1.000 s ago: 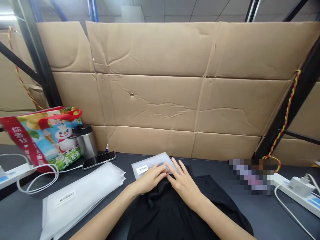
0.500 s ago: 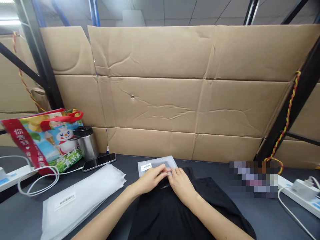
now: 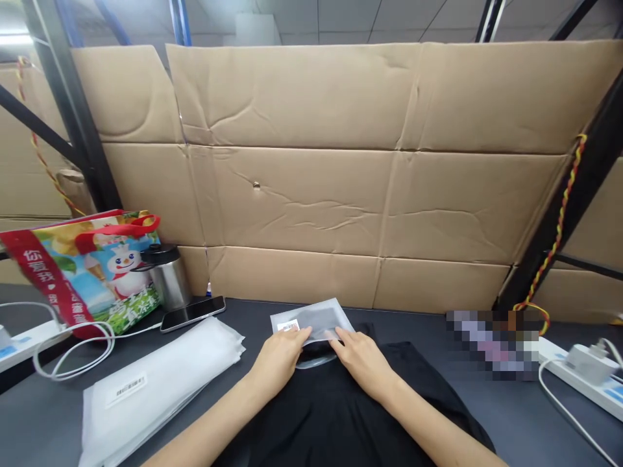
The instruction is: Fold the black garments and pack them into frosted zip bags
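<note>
1. Fingers (image 3: 304, 333) first: I see the left hand (image 3: 275, 363) and right hand (image 3: 366, 362) holding the near edge of the small bag, one to each side, a narrow gap between their tips. Thumbs lie on top; the others are mostly hidden, so I cannot tell how firmly they pinch.

2. Cardboard wall (image 3: 302, 201) fills the back of my view, beyond the hands.

3. Dark table (image 3: 516, 415) carries everything I am working with.

4. Black cloth (image 3: 316, 415) spreads beneath both forearms and reaches up to the fingers. I would keep my wrists light here, since dragging it would likely pull folds toward the bag.

5. Stack of bags (image 3: 156, 395) lies to the left, apart from the bag in hand; I would watch my left forearm beside it.

6. Small bag (image 3: 321, 315) sits between the hands and the wall, translucent, its near edge bowed open over dark cloth. I judge that even tension suits it: both thumbs level, the lip spread but not stretched, as thin film could crease or split.

7. Barcode label (image 3: 291, 325) sits at the bag's left, touching or just beside my left fingers. I would grip clear of it, to avoid wrinkling it.
</note>
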Action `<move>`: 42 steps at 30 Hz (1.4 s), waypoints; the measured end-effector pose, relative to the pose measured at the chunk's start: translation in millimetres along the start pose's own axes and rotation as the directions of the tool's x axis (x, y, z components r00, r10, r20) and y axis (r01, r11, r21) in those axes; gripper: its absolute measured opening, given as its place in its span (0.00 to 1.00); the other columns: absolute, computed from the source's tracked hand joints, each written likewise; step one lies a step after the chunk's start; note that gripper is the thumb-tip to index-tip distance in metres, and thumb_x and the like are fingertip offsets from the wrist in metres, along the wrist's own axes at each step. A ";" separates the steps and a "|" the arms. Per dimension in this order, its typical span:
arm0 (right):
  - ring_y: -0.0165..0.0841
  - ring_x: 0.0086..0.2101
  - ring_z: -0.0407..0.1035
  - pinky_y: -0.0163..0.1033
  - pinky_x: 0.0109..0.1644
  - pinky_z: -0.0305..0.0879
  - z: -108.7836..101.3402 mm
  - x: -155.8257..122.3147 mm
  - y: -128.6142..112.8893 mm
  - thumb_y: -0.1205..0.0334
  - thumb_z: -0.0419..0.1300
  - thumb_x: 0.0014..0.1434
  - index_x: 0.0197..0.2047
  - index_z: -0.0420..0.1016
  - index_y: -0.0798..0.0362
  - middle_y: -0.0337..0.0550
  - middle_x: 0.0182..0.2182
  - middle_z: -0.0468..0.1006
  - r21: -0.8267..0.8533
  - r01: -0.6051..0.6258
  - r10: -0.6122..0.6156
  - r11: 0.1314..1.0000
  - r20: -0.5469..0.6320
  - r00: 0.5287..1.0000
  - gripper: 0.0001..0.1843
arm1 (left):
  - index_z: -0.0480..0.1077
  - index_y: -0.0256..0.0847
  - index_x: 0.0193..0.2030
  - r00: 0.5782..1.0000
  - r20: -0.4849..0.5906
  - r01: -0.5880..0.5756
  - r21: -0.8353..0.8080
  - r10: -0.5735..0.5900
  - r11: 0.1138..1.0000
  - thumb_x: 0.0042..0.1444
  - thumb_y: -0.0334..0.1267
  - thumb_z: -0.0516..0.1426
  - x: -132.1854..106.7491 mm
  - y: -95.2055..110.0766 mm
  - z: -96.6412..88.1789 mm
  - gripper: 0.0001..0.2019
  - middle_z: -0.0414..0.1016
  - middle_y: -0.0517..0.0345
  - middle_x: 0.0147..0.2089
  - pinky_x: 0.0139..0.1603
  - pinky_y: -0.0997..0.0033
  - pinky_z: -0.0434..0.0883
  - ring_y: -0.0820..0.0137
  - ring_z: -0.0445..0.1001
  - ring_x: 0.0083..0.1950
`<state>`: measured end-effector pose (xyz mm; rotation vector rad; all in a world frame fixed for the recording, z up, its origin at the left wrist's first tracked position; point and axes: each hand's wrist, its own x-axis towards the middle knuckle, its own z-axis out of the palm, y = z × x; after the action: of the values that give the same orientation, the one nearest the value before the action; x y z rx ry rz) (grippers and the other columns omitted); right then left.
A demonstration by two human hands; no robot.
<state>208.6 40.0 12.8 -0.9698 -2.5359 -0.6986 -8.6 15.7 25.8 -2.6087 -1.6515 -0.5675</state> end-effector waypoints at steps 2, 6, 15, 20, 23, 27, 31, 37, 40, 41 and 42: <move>0.36 0.36 0.74 0.40 0.40 0.71 -0.1 -1.1 2.6 0.77 0.52 0.59 0.51 0.69 0.56 0.54 0.44 0.76 0.006 0.018 -0.018 1.000 -0.006 1.000 0.18 | 0.68 0.41 0.54 1.000 -0.018 0.011 0.016 -0.011 1.000 0.61 0.26 0.48 1.9 1.1 0.8 0.17 0.76 0.44 0.50 0.52 0.51 0.69 0.52 0.71 0.56; 0.38 0.52 0.67 0.43 0.55 0.63 -3.9 -6.1 9.3 0.68 0.53 0.62 0.49 0.67 0.55 0.53 0.54 0.70 0.049 0.094 -0.091 0.994 -0.056 0.994 0.11 | 0.62 0.44 0.60 0.997 -0.016 -0.072 -0.031 0.072 0.997 0.61 0.35 0.53 -7.7 -4.3 -5.5 0.20 0.68 0.51 0.60 0.61 0.57 0.61 0.59 0.64 0.62; 0.37 0.28 0.72 0.39 0.34 0.67 -1.9 17.2 -6.0 0.77 0.50 0.59 0.37 0.67 0.55 0.45 0.27 0.76 0.019 -0.196 0.194 0.980 0.079 0.978 0.10 | 0.64 0.42 0.49 1.000 -0.019 -0.013 0.164 0.017 0.986 0.54 0.20 0.52 8.3 11.0 0.9 0.18 0.72 0.49 0.53 0.57 0.53 0.65 0.57 0.67 0.59; 0.40 0.35 0.72 0.40 0.36 0.67 -2.5 28.9 -11.1 0.81 0.48 0.56 0.39 0.68 0.56 0.51 0.33 0.75 0.012 -0.260 0.257 0.966 0.099 0.961 0.14 | 0.66 0.38 0.44 0.998 -0.016 -0.059 0.175 0.063 0.983 0.54 0.18 0.49 8.9 5.3 7.4 0.16 0.66 0.43 0.60 0.58 0.54 0.65 0.56 0.64 0.62; 0.41 0.42 0.70 0.43 0.44 0.67 -3.9 20.6 -1.8 0.79 0.49 0.57 0.41 0.69 0.56 0.52 0.39 0.75 0.067 -0.208 0.201 0.976 0.101 0.974 0.14 | 0.67 0.39 0.40 0.992 -0.004 -0.125 0.147 0.127 0.981 0.57 0.23 0.51 -3.4 -4.8 0.0 0.09 0.61 0.47 0.65 0.62 0.57 0.61 0.58 0.58 0.65; 0.36 0.56 0.61 0.45 0.59 0.57 -2.1 -4.6 21.0 0.77 0.47 0.58 0.58 0.63 0.51 0.48 0.56 0.68 0.273 -0.077 0.054 0.959 0.093 0.994 0.26 | 0.68 0.40 0.36 0.962 0.032 -0.272 0.057 0.270 0.961 0.64 0.35 0.50 -21.2 -19.0 -17.6 0.08 0.52 0.53 0.69 0.66 0.56 0.57 0.61 0.50 0.69; 0.36 0.59 0.58 0.47 0.62 0.55 1.7 -24.1 34.2 0.74 0.45 0.60 0.64 0.57 0.48 0.45 0.60 0.64 0.475 -0.100 0.035 0.874 0.143 0.989 0.29 | 0.69 0.40 0.37 0.922 0.107 -0.382 0.085 0.373 0.920 0.67 0.37 0.48 -28.8 -27.3 -33.1 0.11 0.51 0.55 0.69 0.67 0.53 0.52 0.62 0.49 0.69; 0.37 0.55 0.64 0.41 0.58 0.60 2.3 -25.9 29.7 0.73 0.46 0.60 0.61 0.61 0.55 0.51 0.57 0.68 0.474 -0.313 0.256 0.823 0.181 0.949 0.26 | 0.72 0.40 0.28 0.911 -0.032 -0.403 0.135 0.411 0.905 0.61 0.34 0.52 -21.8 -11.7 -36.0 0.12 0.70 0.52 0.58 0.66 0.56 0.55 0.60 0.64 0.62; 0.37 0.49 0.70 0.39 0.52 0.64 1.6 -24.0 28.5 0.74 0.46 0.58 0.57 0.66 0.55 0.50 0.51 0.74 0.449 -0.379 0.319 0.810 0.205 0.925 0.25 | 0.70 0.40 0.38 0.924 -0.139 -0.339 0.140 0.357 0.930 0.62 0.34 0.52 -2.9 11.8 -25.6 0.06 0.74 0.50 0.52 0.65 0.56 0.58 0.61 0.67 0.59; 0.37 0.47 0.71 0.38 0.50 0.64 1.2 -23.5 28.5 0.74 0.46 0.58 0.56 0.68 0.54 0.50 0.48 0.76 0.440 -0.393 0.335 0.807 0.207 0.919 0.24 | 0.68 0.39 0.41 0.925 -0.139 -0.333 0.150 0.353 0.931 0.62 0.33 0.53 6.1 20.7 -20.3 0.05 0.73 0.49 0.52 0.64 0.56 0.59 0.61 0.67 0.59; 0.37 0.45 0.72 0.38 0.48 0.65 0.7 -23.1 28.5 0.74 0.45 0.59 0.54 0.69 0.53 0.49 0.46 0.77 0.430 -0.407 0.349 0.806 0.210 0.913 0.23 | 0.67 0.39 0.44 0.927 -0.125 -0.334 0.162 0.355 0.929 0.61 0.33 0.54 15.8 29.6 -14.1 0.05 0.72 0.48 0.52 0.63 0.57 0.61 0.60 0.67 0.59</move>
<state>244.7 46.6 10.7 -1.3042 -2.3214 0.0955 19.1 13.6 49.3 -2.5918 -1.1078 -0.5921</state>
